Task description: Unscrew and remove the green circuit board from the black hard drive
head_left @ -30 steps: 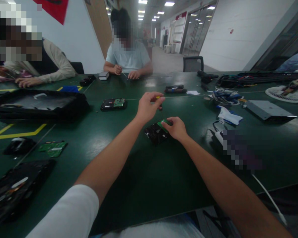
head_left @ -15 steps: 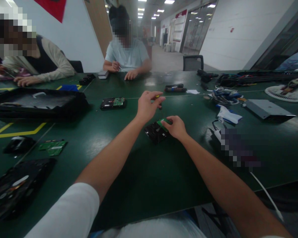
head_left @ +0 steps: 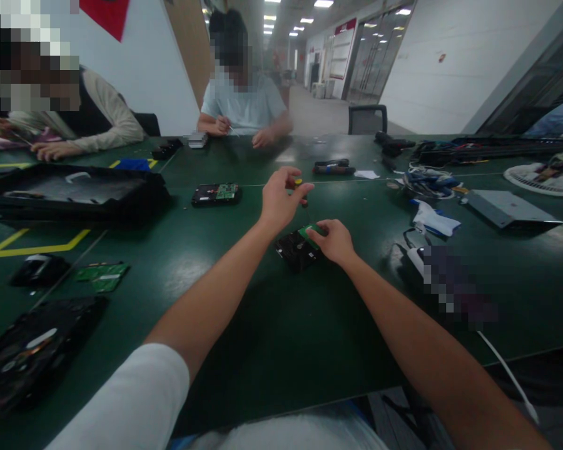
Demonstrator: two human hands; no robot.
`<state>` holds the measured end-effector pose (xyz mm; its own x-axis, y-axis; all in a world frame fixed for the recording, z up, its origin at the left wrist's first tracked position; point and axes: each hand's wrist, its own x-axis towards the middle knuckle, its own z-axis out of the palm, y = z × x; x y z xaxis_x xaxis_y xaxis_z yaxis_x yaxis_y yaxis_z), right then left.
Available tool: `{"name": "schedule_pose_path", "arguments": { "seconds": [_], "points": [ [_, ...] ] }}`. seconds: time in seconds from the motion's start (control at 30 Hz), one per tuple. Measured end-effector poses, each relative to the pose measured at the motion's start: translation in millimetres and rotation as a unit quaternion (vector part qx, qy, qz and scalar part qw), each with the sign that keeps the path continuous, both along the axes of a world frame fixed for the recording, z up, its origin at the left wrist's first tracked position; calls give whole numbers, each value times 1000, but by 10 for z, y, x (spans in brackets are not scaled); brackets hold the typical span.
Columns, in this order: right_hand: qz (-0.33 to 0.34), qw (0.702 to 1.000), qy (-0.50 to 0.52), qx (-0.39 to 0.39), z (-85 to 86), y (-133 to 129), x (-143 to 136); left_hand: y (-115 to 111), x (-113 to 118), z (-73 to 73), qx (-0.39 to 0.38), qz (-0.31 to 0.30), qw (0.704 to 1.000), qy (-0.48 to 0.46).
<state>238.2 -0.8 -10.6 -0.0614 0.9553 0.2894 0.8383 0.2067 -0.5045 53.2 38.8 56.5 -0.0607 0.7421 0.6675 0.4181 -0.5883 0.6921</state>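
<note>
A black hard drive (head_left: 296,251) with a green circuit board (head_left: 306,232) on its upper side lies on the table in front of me. My right hand (head_left: 334,241) grips its right edge, thumb on the green board. Above the drive, my left hand (head_left: 281,199) is closed around a small screwdriver (head_left: 299,182) with a yellow end. The screwdriver's thin shaft points down toward the board; whether its tip touches is too small to tell. My fingers hide most of the handle.
Left are a second hard drive (head_left: 216,194), a black tray (head_left: 75,194), a loose green circuit board (head_left: 102,275) and a black device (head_left: 37,356). On the right lie a metal box (head_left: 511,208), tangled cables (head_left: 425,182) and a white cord (head_left: 507,372). Two people sit across the table.
My left hand has shifted slightly around the screwdriver, and more of its yellow end shows. My right hand stays on the drive. The opposite person's hand moved slightly right.
</note>
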Motion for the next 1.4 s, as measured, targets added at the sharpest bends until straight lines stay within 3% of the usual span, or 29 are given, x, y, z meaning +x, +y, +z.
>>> {"name": "schedule_pose_path", "arguments": {
  "seconds": [0.5, 0.7, 0.83, 1.03, 1.27, 1.4],
  "points": [
    [-1, 1000, 6, -3, 14, -10, -3, -27, 9, 16, 17, -9, 1000, -24],
    [2, 1000, -9, 2, 1, 1, 0, -124, 24, 157, 21, -21, 999, 33],
    [1, 1000, -7, 5, 3, 0, 5, -104, 78, 240, 19, -75, 996, 53],
    [10, 1000, -11, 12, 30, -15, 4, 1, 245, 300, -79, -180, 980, -44],
    [6, 1000, -2, 0, 20, -6, 11, 84, 313, 408, -136, -214, 963, -95],
    [10, 1000, -2, 3, 12, -1, 13, 28, 255, 447, -222, -265, 926, -151]
  ]
}}
